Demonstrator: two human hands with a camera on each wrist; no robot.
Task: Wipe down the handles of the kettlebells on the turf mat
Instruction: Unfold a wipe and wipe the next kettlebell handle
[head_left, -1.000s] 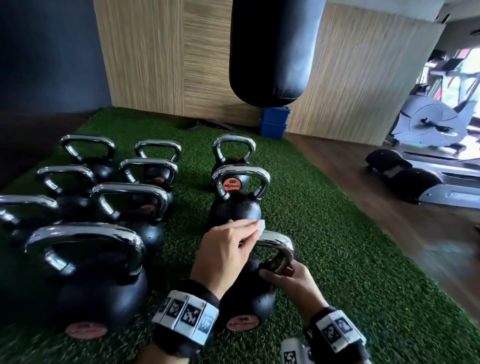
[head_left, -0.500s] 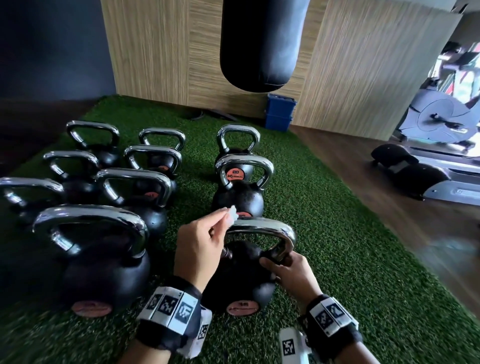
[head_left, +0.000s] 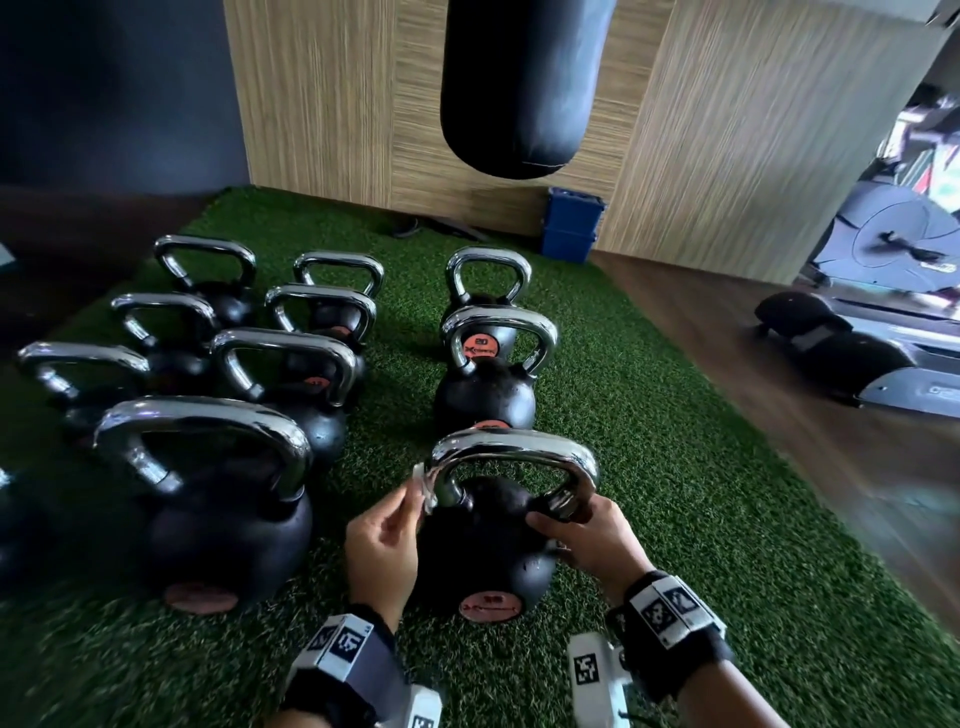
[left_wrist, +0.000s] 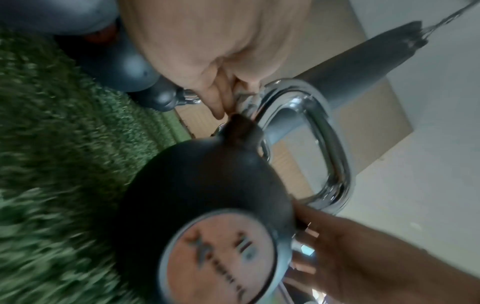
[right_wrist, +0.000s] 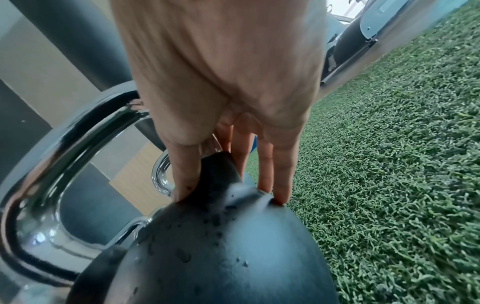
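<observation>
**Nearest kettlebell held and wiped at its handle**

The nearest kettlebell (head_left: 480, 551) is seen standing upright on the green turf mat (head_left: 675, 493), at the front of the right-hand row. Its chrome handle (head_left: 511, 452) is arched above the black body, and a round orange label is shown low on the front.

A small white wipe (head_left: 423, 486) is pinched between the thumb and fingertips of the left hand (head_left: 382, 551), and the wipe is pressed against the left leg of the handle, just where the chrome bends down toward the body. In the left wrist view the fingers (left_wrist: 218, 96) are seen curled in at that same bend (the wipe itself is hard to make out there because of blur).

The right hand (head_left: 587, 535) is closed around the base of the handle's right leg, with the thumb on the near side. In the right wrist view the fingers (right_wrist: 272, 164) are laid down along the black stub where the handle meets the body, their tips touching the top of the ball.

Two more kettlebells (head_left: 485, 384) are lined up directly behind the held one, and further kettlebells are ranged in two rows on the left part of the mat. A black punching bag (head_left: 524, 83) is hung above the far end of the mat, before a wood-panelled wall, and a blue box (head_left: 571, 223) is set at the wall's foot.
</observation>
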